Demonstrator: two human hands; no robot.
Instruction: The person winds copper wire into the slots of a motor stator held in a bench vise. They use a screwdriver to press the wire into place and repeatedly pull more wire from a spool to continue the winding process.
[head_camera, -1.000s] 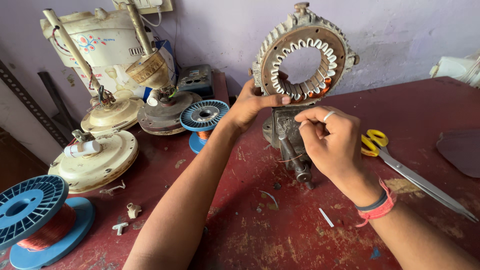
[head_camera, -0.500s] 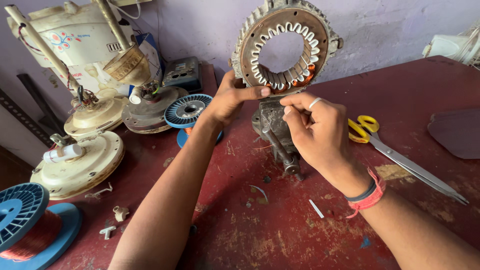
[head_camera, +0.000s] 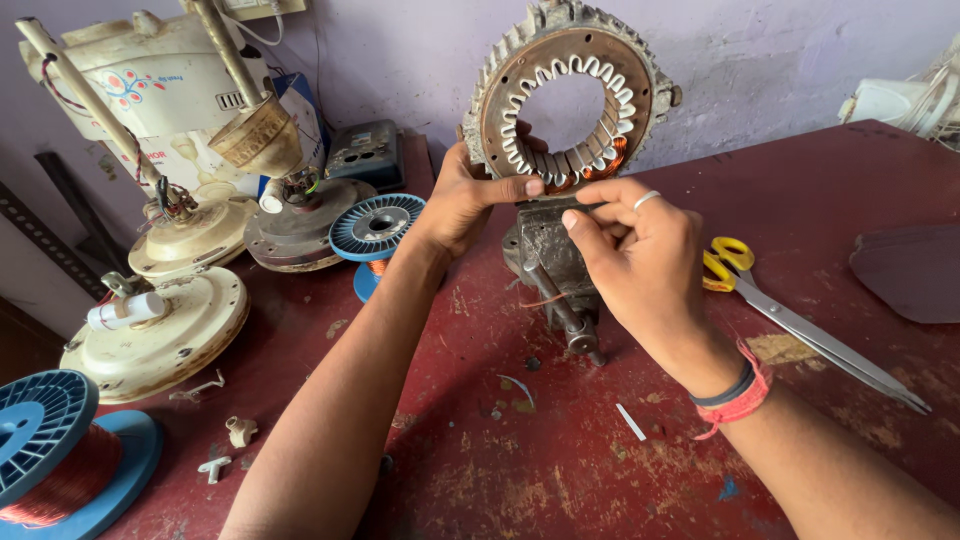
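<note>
On a worn red counter (head_camera: 480, 480), a ring-shaped motor stator (head_camera: 568, 95) with white slot liners and copper windings stands upright, clamped in a small metal vise (head_camera: 552, 262). Left hand (head_camera: 466, 195) closes its grip on the stator's lower left rim, thumb laid across the front face. Right hand (head_camera: 640, 250), wearing a ring and a red wristband, has its fingertips (head_camera: 572, 222) pinched together just below the stator's lower edge; whether they hold anything cannot be told. Yellow-handled scissors (head_camera: 800, 320) lie to the right. Blue spools of copper wire (head_camera: 372, 235) and cream fan motor housings (head_camera: 160, 335) sit to the left.
</note>
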